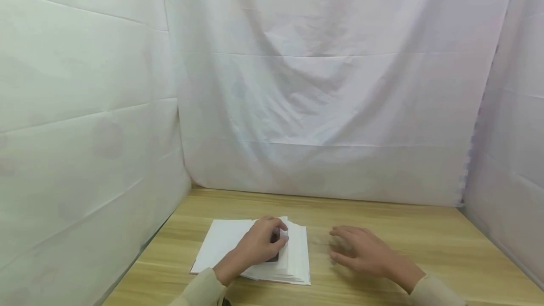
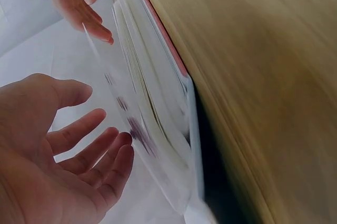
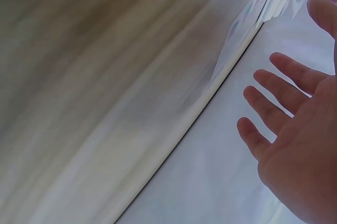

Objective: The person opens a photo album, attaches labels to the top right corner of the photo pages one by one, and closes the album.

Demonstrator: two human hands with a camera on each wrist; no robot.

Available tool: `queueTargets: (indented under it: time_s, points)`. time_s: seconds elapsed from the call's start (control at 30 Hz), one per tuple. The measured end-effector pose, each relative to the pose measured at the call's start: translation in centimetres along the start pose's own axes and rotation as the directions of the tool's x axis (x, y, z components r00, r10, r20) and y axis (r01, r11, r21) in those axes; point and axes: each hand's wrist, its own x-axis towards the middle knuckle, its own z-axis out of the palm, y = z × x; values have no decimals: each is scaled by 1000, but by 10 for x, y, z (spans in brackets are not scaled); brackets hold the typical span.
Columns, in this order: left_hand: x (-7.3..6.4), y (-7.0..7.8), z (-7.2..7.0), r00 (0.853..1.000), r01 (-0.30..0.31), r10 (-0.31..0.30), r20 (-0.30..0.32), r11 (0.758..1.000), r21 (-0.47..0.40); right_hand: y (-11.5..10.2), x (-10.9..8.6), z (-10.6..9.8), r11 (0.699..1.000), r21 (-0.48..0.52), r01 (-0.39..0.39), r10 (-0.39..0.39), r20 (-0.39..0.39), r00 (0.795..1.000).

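An open book (image 1: 299,254) with white pages lies on the wooden table, its thick block of pages on the right side. Above these pages is my left hand (image 1: 262,241), thumb and fingers apart and loosely bent. A dark printed patch (image 1: 275,244) shows between them. In the left wrist view, one page (image 2: 134,129) with dark marks stands slightly off the stack, and my fingertips are right at it. To the right of the book, my right hand (image 1: 365,251) hovers over the table with fingers spread and nothing in them.
The wooden table (image 1: 395,221) reaches back to a hanging white cloth (image 1: 323,107). White cloth also hangs at the left (image 1: 85,131) and right sides. The book's flat left side (image 1: 221,240) lies beside the left forearm.
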Motion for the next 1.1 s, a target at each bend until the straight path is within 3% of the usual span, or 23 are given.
queueTargets:
  time_s: [0.27,0.57,0.9,1.1]
  points:
    - [8,13,10,1000,-7,7,24,1000,3,6,-14,-4,999,-26,22,-23,-41,999]
    - [13,20,20,999,-27,26,29,1000,7,11,-24,-6,999,-8,-36,36,-12,999]
    - [19,24,33,998,-43,42,45,999,20,14,-28,-7,999,-13,-46,45,-12,999]
    - [24,29,40,995,-5,6,99,1000,-13,13,-30,-11,998,0,-64,64,6,998]
